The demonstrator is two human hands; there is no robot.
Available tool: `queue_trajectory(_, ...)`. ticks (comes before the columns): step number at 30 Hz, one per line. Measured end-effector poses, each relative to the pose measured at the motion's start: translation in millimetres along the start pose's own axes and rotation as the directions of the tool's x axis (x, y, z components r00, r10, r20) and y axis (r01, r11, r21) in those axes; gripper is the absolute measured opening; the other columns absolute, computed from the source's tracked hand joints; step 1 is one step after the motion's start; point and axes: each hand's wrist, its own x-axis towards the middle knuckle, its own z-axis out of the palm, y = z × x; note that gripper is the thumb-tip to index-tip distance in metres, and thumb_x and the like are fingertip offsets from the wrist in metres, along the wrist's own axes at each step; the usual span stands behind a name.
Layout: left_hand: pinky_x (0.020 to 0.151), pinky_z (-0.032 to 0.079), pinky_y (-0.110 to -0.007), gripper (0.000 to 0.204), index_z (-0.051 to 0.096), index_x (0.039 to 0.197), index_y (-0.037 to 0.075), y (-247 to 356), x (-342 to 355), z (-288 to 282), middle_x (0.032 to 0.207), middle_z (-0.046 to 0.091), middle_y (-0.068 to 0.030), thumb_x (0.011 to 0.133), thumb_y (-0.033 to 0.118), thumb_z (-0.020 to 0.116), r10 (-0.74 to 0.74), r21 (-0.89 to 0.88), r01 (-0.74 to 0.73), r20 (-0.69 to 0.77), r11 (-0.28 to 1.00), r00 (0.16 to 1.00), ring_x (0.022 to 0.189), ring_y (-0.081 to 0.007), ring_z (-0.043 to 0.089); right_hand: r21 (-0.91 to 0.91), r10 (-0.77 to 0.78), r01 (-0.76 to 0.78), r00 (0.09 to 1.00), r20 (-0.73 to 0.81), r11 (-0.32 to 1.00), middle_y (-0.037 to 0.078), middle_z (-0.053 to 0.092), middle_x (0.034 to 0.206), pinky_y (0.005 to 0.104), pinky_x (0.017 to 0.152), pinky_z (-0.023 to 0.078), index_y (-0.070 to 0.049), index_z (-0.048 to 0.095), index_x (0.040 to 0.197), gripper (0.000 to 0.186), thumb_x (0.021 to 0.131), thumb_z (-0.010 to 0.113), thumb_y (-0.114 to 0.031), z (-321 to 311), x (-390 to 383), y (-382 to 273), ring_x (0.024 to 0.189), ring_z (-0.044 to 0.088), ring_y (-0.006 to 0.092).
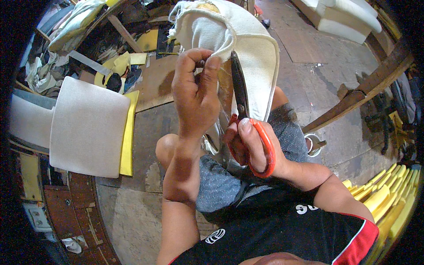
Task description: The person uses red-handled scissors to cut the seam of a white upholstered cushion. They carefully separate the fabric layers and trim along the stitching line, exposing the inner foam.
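Note:
My left hand point(196, 88) pinches the rolled, frayed edge of a cream upholstered piece point(254, 62) with its fingers curled. Just to its right, the dark blades of large scissors point(240, 81) point up along that edge, their tips close to my left fingertips. My right hand point(254, 148) grips the red handles at the bottom. The upholstered piece stands between my legs, with tan material showing at its top and below the cut edge. Its lower part is partly hidden behind my hands.
A pale grey padded panel point(88, 128) lies on yellow foam at the left, below piled fabric scraps point(48, 66). At the right are a wooden beam point(357, 92), a white bucket point(314, 139) and stacked yellow foam strips point(384, 198). A white sofa point(335, 20) sits behind.

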Motion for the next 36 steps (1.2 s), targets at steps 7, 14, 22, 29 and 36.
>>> queue_trajectory(7, 0.070, 0.045, -0.026, 0.015, 0.058, 0.099, 0.002, 1.4, -1.3, 0.8, 0.088, 0.058, -0.0048, 0.095, 0.017, 0.062, 0.038, 0.049, -0.037, -0.009, 0.998, 0.999, 0.079, -0.0124, 0.053, 0.036, 0.026, -0.025, 0.999, -0.030, 0.999, 0.002, 0.049, 0.055, 0.0257, 0.044, 0.033, 0.000, 0.060, 0.088, 0.058, 0.101, 0.037, -0.051, 1.5, -3.2, 0.3, 0.047, 0.045, 0.0096)
queue_trajectory(14, 0.070, 0.045, -0.027, 0.016, 0.058, 0.099, 0.003, -1.3, -3.8, 0.8, 0.092, 0.058, -0.0067, 0.095, 0.017, 0.061, 0.001, 0.053, -0.001, 0.004, 0.999, 1.000, 0.082, -0.0146, 0.055, -0.029, -0.011, 0.010, 1.000, -0.024, 1.000, 0.001, 0.051, 0.056, 0.0246, 0.044, 0.034, 0.000, 0.060, 0.088, 0.058, 0.100, 0.038, -0.053, -1.2, -0.2, -0.6, 0.046, 0.046, 0.0088)
queue_trajectory(22, 0.070, 0.046, -0.030, 0.015, 0.058, 0.099, 0.004, 1.9, -4.1, 1.6, 0.093, 0.058, -0.0081, 0.095, 0.018, 0.061, 0.065, 0.156, -0.064, -0.001, 0.986, 0.998, 0.085, -0.0197, 0.058, -0.043, -0.014, 0.012, 0.998, -0.058, 0.999, 0.001, 0.050, 0.055, 0.0242, 0.043, 0.034, -0.001, 0.059, 0.088, 0.058, 0.100, 0.039, -0.054, 0.5, 1.7, -4.1, 0.045, 0.045, 0.0087)
queue_trajectory(29, 0.070, 0.046, -0.032, 0.015, 0.058, 0.098, 0.004, 2.3, -5.3, 5.3, 0.095, 0.059, -0.0086, 0.094, 0.017, 0.061, 0.071, 0.157, -0.066, -0.023, 0.985, 0.997, 0.086, -0.0207, 0.058, 0.017, 0.022, -0.022, 1.000, -0.020, 1.000, 0.001, 0.048, 0.053, 0.0248, 0.043, 0.032, 0.001, 0.059, 0.090, 0.059, 0.100, 0.038, -0.054, -4.2, -0.7, -5.9, 0.044, 0.043, 0.0092)
queue_trajectory(36, 0.070, 0.046, -0.032, 0.013, 0.058, 0.098, 0.003, -1.1, -9.2, 5.4, 0.092, 0.060, -0.0094, 0.094, 0.016, 0.061, -0.018, 0.133, 0.020, -0.019, 0.991, 1.000, 0.084, -0.0209, 0.058, 0.015, -0.006, 0.007, 0.998, -0.065, 1.000, -0.001, 0.049, 0.055, 0.0251, 0.045, 0.034, -0.003, 0.060, 0.079, 0.054, 0.100, 0.044, -0.051, -2.9, -3.5, -11.9, 0.048, 0.045, 0.0082)
